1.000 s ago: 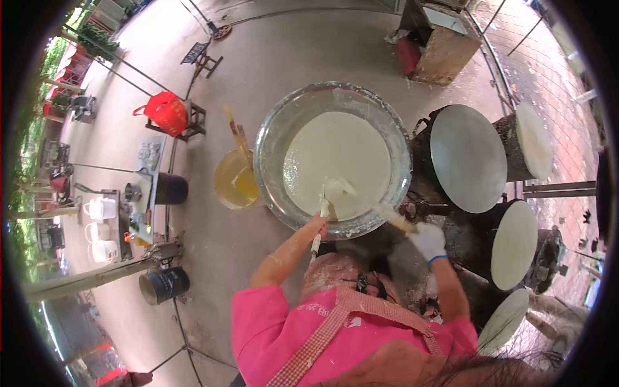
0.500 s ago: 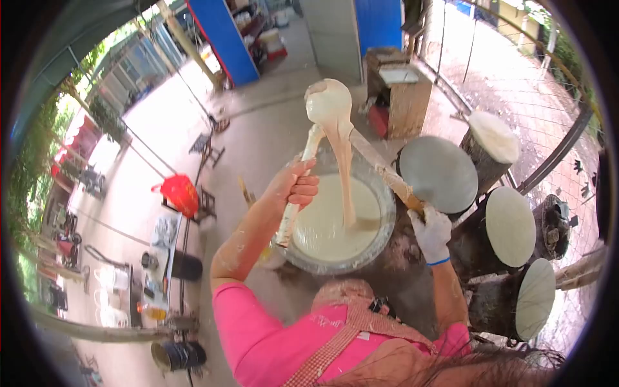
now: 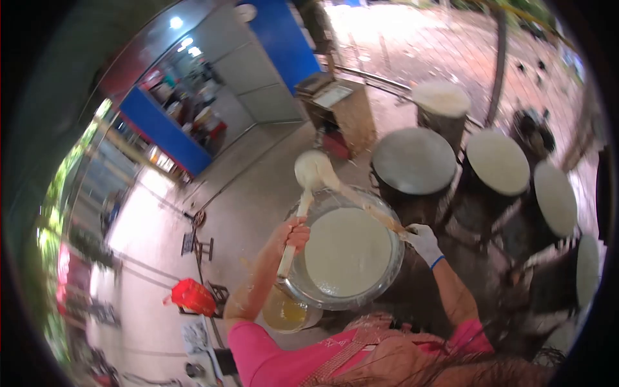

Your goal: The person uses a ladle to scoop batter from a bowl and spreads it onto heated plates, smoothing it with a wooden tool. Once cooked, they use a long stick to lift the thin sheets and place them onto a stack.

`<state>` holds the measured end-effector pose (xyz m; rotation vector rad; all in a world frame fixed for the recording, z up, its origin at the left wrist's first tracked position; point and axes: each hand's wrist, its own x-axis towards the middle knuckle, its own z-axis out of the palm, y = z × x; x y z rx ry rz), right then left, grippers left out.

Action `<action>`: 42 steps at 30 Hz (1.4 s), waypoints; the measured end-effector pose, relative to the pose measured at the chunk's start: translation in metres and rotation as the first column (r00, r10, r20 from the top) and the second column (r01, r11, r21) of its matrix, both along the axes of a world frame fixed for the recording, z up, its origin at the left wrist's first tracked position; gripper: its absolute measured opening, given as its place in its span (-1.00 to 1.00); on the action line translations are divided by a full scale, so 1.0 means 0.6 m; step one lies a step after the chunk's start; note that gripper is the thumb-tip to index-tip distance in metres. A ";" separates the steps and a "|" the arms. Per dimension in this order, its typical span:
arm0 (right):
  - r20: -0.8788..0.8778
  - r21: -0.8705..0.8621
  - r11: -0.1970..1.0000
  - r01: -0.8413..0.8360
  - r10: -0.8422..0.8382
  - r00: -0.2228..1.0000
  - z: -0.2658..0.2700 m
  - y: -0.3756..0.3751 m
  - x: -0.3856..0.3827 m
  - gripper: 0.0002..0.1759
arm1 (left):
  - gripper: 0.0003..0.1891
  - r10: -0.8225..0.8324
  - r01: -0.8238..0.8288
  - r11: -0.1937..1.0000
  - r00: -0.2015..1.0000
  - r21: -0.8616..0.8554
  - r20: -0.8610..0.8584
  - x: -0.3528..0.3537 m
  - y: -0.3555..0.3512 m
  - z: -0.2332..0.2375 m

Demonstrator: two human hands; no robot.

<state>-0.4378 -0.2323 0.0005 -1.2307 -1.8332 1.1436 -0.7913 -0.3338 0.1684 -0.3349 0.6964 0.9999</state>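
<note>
My bare left hand (image 3: 295, 235) is wrapped round a pale stick (image 3: 288, 259). In my right hand (image 3: 422, 241), which wears a white glove with a blue cuff, is the end of a wooden paddle (image 3: 380, 217). The far ends of both tools meet at a rounded lump of cream-coloured dough (image 3: 313, 170). That lump hangs over the far rim of a large metal basin (image 3: 393, 284). Smooth, pale batter (image 3: 348, 251) fills much of the basin between my hands.
Several round-topped drums, one with a grey lid (image 3: 414, 160), stand at the right. A wooden cabinet (image 3: 351, 119) is ahead. Left of the basin are a bucket with yellow liquid (image 3: 287, 311) and a red bag (image 3: 193, 297) on a stool.
The lump has come down and nearer the basin, and the thick strand falling from it no longer shows. My view has turned, shifting the surroundings. Both hands keep their holds.
</note>
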 end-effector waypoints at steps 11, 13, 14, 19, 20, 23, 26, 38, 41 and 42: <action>-0.070 -0.214 0.752 0.623 -0.648 0.759 0.043 -0.381 0.278 -0.69 | -0.78 -0.807 0.719 0.560 0.587 0.412 0.073 0.413 0.102 -0.086; 0.050 -0.361 0.571 0.737 -0.777 0.627 0.040 -0.524 0.304 -0.62 | -0.76 -0.812 0.817 0.533 0.421 0.220 0.404 0.543 0.068 -0.113; 0.203 -0.102 0.540 0.836 -0.811 0.548 -0.036 -0.595 0.312 -0.59 | -0.76 -0.805 0.840 0.520 0.423 0.155 0.415 0.595 0.039 -0.133; 0.563 -0.073 -0.104 0.992 -0.826 -0.045 -0.035 -0.977 0.227 -0.65 | -0.75 -0.690 0.998 0.059 0.026 0.020 0.723 0.886 -0.166 -0.279; 0.409 0.079 -0.251 0.965 -0.875 -0.261 -0.078 -1.038 0.192 -0.71 | -0.72 -0.642 0.998 -0.045 -0.064 0.046 0.764 0.936 -0.220 -0.290; 0.670 0.210 -0.605 0.768 -0.483 -0.564 -0.054 -1.171 0.077 -0.71 | -0.64 -0.541 0.912 -0.390 -0.340 0.128 0.769 1.033 -0.407 -0.270; 0.609 0.208 -0.860 0.466 -0.259 -0.750 -0.007 -1.191 0.052 -0.70 | -0.70 -0.582 0.675 -0.699 -0.729 0.235 0.360 1.156 -0.538 -0.264; 0.512 0.171 -0.941 0.291 -0.168 -0.843 -0.049 -1.191 0.205 -0.72 | -0.32 -0.096 0.139 -0.979 0.325 0.148 -0.941 1.343 -0.895 -0.463; 0.126 -0.213 -0.973 0.092 -0.120 -0.985 -0.032 -1.180 0.242 -0.73 | -0.29 0.071 0.134 -0.991 0.663 0.025 -0.745 1.327 -0.851 -0.399; -0.071 -0.433 -0.901 0.007 0.026 -0.997 -0.038 -1.175 0.249 -0.73 | -0.30 0.085 0.106 -0.994 0.663 -0.020 -0.744 1.330 -0.853 -0.394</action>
